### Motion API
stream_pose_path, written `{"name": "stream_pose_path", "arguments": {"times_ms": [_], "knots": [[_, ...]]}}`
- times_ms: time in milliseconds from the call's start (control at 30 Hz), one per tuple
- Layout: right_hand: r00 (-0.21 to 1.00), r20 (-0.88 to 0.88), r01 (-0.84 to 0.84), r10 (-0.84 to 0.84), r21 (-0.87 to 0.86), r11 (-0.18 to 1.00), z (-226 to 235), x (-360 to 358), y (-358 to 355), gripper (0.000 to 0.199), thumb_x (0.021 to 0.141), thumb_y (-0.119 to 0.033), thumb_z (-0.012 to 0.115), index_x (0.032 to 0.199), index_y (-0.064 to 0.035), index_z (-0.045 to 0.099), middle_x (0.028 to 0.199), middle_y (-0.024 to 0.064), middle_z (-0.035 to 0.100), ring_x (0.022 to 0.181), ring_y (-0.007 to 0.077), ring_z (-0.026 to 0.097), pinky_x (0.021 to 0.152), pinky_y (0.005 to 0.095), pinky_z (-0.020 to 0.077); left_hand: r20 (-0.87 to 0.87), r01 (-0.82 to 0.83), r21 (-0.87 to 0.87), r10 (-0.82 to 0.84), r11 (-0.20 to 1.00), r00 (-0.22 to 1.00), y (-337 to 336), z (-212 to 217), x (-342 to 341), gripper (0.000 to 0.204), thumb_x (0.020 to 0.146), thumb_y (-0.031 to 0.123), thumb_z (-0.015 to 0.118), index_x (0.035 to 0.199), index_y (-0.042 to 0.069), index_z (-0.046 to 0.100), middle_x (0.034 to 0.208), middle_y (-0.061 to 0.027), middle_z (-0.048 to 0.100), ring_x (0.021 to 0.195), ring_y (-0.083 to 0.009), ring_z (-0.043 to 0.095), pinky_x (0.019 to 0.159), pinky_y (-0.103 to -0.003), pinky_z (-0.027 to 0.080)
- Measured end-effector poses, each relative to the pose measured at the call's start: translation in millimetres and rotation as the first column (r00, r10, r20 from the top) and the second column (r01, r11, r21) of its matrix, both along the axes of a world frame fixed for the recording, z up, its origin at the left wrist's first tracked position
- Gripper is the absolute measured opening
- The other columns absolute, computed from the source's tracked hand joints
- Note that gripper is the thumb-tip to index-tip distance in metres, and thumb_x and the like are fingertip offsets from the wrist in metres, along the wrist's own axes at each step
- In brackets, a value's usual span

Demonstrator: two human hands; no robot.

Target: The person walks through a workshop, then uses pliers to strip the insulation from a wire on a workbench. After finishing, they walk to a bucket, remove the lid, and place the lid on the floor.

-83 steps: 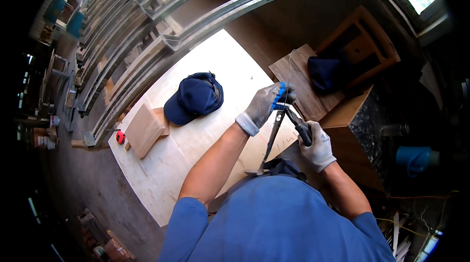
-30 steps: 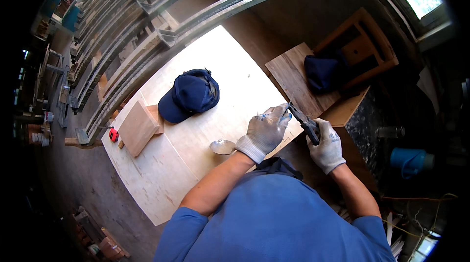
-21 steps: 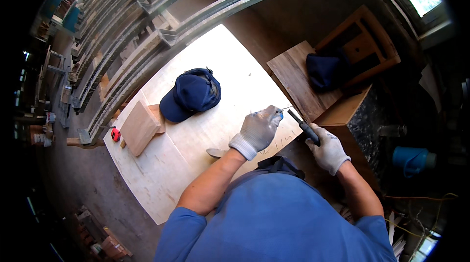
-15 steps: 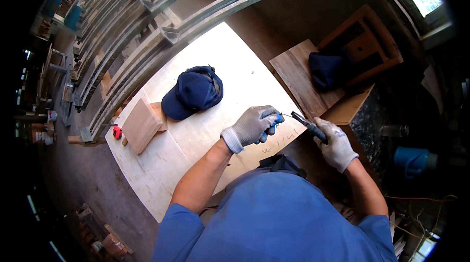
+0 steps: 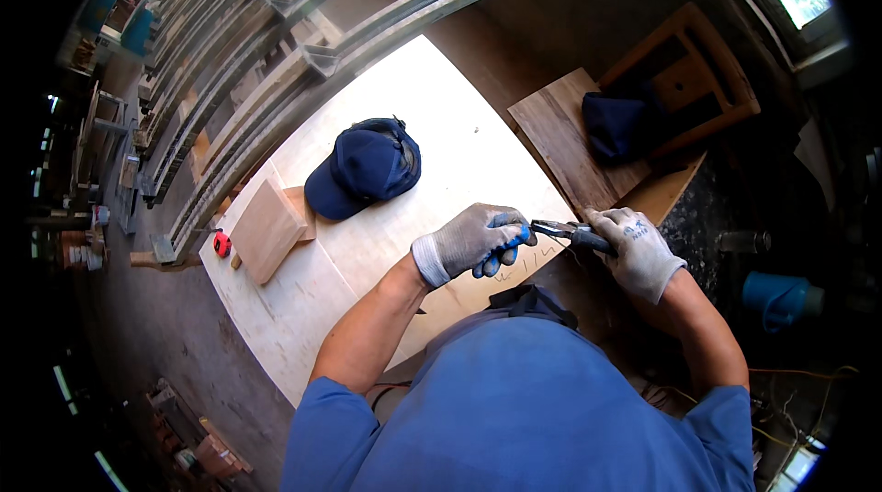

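My right hand (image 5: 636, 251), in a whitish glove, is closed round the dark handles of a pair of pliers (image 5: 582, 235). The pliers' metal jaws point left and reach almost to the fingertips of my left hand (image 5: 482, 239). That hand wears a grey glove with blue on the fingers, its thumb and fingers pinched together on a thin wire-like piece. Most of this piece is hidden by the fingers and jaws. Both hands are above the near right edge of a pale board tabletop (image 5: 459, 138), where dark pencil-like marks show.
A dark blue cap (image 5: 366, 166) lies mid-table. Left of it are stacked wooden blocks (image 5: 266, 233) and a red tape measure (image 5: 221, 244). Long metal clamp bars (image 5: 404, 25) run along the far left. At right stand a wooden chair (image 5: 684, 79) holding dark cloth and a blue jug (image 5: 774, 299).
The pliers have swung level and moved left, bringing their jaws close to my left fingertips. My right hand has turned and shifted slightly up. My left hand has hardly moved.
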State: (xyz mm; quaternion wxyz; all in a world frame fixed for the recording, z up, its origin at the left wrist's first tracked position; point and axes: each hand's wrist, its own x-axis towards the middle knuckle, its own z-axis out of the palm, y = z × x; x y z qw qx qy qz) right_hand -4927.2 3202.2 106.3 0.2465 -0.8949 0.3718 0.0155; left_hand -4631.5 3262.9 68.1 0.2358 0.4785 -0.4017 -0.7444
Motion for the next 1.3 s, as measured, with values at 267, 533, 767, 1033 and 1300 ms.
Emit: {"name": "stream_pose_path", "arguments": {"times_ms": [267,533,767,1033,1300], "knots": [[0.999,-0.010,0.051,-0.049,0.176,0.983,6,0,1,0.048,0.090,0.000,0.067,0.137,-0.0021,0.063,0.124,0.0231,0.066,0.110,0.0414,0.065,0.097,0.0448,0.0531,0.067,0.013,-0.063,-0.009,0.998,0.998,2,1,-4,0.026,0.104,0.018,0.053,0.108,0.000,0.072,0.069,-0.0006,0.061,0.047,-0.0035,0.050,0.042,-0.018,0.041],[0.999,0.049,0.004,-0.008,0.091,0.996,-1,-5,-3,0.050,0.090,-0.001,0.068,0.140,-0.0016,0.061,0.124,0.0234,0.066,0.113,0.0423,0.065,0.099,0.0450,0.0530,-0.033,-0.039,-0.010,0.038,0.999,0.999,2,4,1,0.028,0.103,0.020,0.053,0.106,0.001,0.074,0.068,-0.0004,0.061,0.047,-0.0034,0.050,0.042,-0.018,0.041],[0.996,0.086,-0.006,-0.001,0.079,0.997,-5,-6,-2,0.050,0.090,-0.002,0.068,0.140,-0.0009,0.061,0.124,0.0238,0.067,0.113,0.0416,0.065,0.099,0.0454,0.0531,-0.002,-0.016,-0.005,0.016,1.000,1.000,2,5,1,0.028,0.103,0.020,0.053,0.105,0.001,0.074,0.067,-0.0003,0.061,0.047,-0.0034,0.050,0.042,-0.018,0.041],[0.999,-0.034,0.023,-0.019,0.133,0.991,7,2,-3,0.044,0.091,-0.006,0.070,0.134,-0.0041,0.064,0.116,0.0222,0.067,0.109,0.0409,0.066,0.094,0.0457,0.0537,0.046,0.002,-0.022,-0.001,1.000,0.999,3,7,0,0.027,0.104,0.018,0.052,0.105,0.001,0.073,0.068,-0.0004,0.061,0.047,-0.0030,0.049,0.042,-0.019,0.042],[0.997,-0.045,0.078,-0.065,0.389,0.918,13,3,-6,0.031,0.092,-0.010,0.072,0.122,-0.0054,0.068,0.108,0.0200,0.069,0.104,0.0365,0.068,0.089,0.0432,0.0542,0.103,-0.022,-0.162,0.039,0.987,0.994,7,4,-4,0.024,0.102,0.015,0.055,0.106,0.000,0.073,0.070,-0.0024,0.064,0.051,-0.0050,0.052,0.049,-0.022,0.046]]}}
